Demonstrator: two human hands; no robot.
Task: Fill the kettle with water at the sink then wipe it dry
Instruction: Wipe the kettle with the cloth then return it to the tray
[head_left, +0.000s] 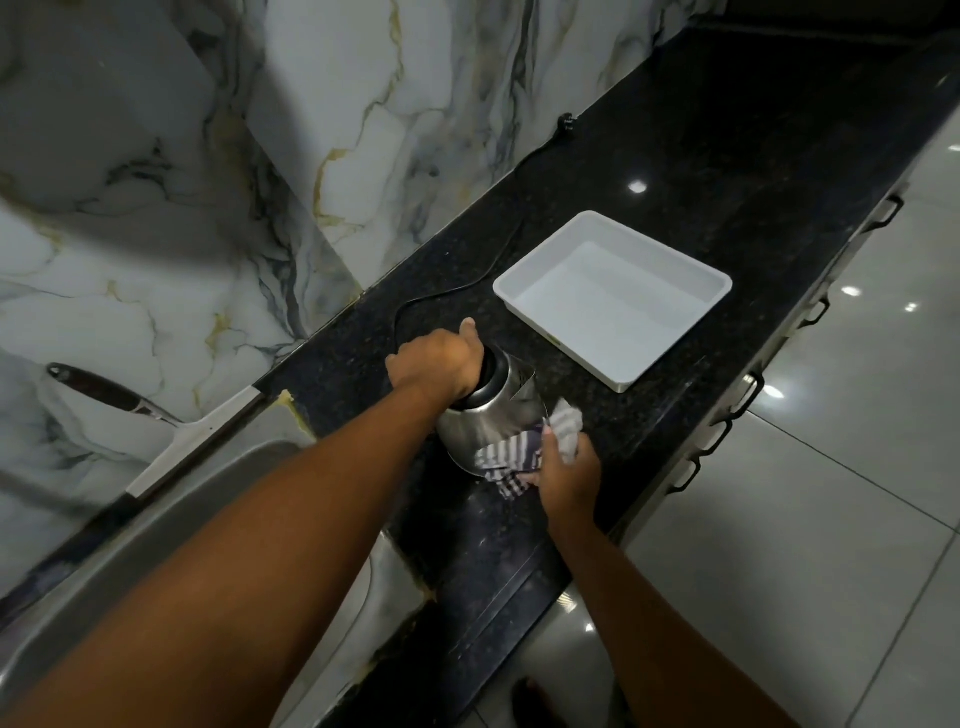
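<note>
A shiny steel kettle (491, 413) with a black lid stands on the black granite counter (675, 171), just right of the sink (171, 525). My left hand (439, 364) is closed over the kettle's top and hides its handle. A striped cloth (511, 460) is bunched in my right hand (569, 475) and pressed against the kettle's lower front side. Part of the cloth sticks up above my fingers.
A white plastic tray (613, 296) sits on the counter beyond the kettle. A black power cord (467, 283) runs along the marble wall to a plug (566, 124). A squeegee (150, 415) leans behind the sink. Drawer handles (748, 395) line the counter's front edge.
</note>
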